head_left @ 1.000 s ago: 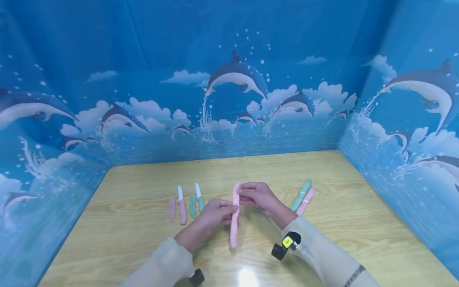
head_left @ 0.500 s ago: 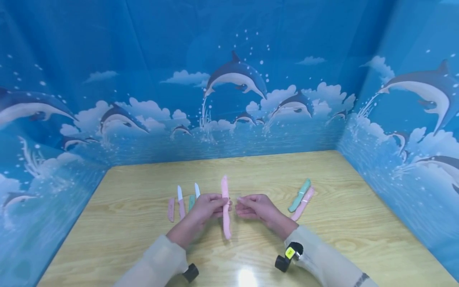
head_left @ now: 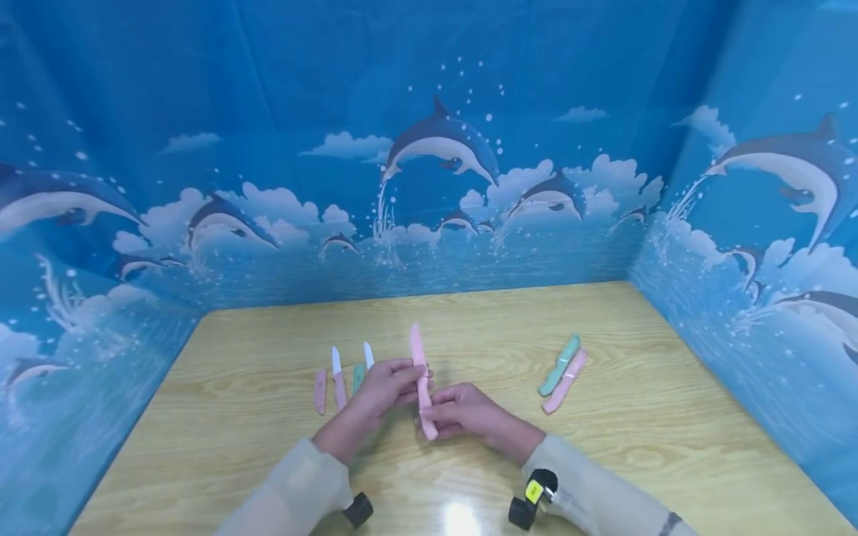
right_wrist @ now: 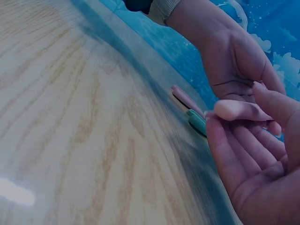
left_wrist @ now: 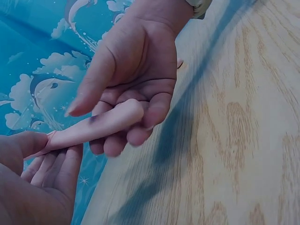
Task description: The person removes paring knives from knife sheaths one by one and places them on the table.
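Note:
My left hand (head_left: 389, 385) pinches a pink knife (head_left: 417, 344) near its middle, sheath end pointing away, between thumb and fingers. The right hand (head_left: 465, 409) is at the knife's handle (left_wrist: 110, 123), close to the butt end. In the left wrist view, the right fingers lie loosely under the handle and the thumb stands apart from it. The right wrist view shows the rounded butt (right_wrist: 227, 110) over the right fingers. Left of the hands lie a bare white-bladed knife with a pink handle (head_left: 340, 388) and another white blade (head_left: 369, 356), its lower part hidden behind the left hand.
A pink sheath (head_left: 320, 391) and a green sheath (head_left: 358, 377) lie beside the bare knives. On the right, a green knife (head_left: 559, 365) and a pink knife (head_left: 564, 381) lie side by side. A dolphin-print backdrop (head_left: 429, 253) borders the wooden table (head_left: 637, 417).
The left hand has carried the pink knife leftward. My right hand has let go of the sheath end, drawn back and come down to the handle end.

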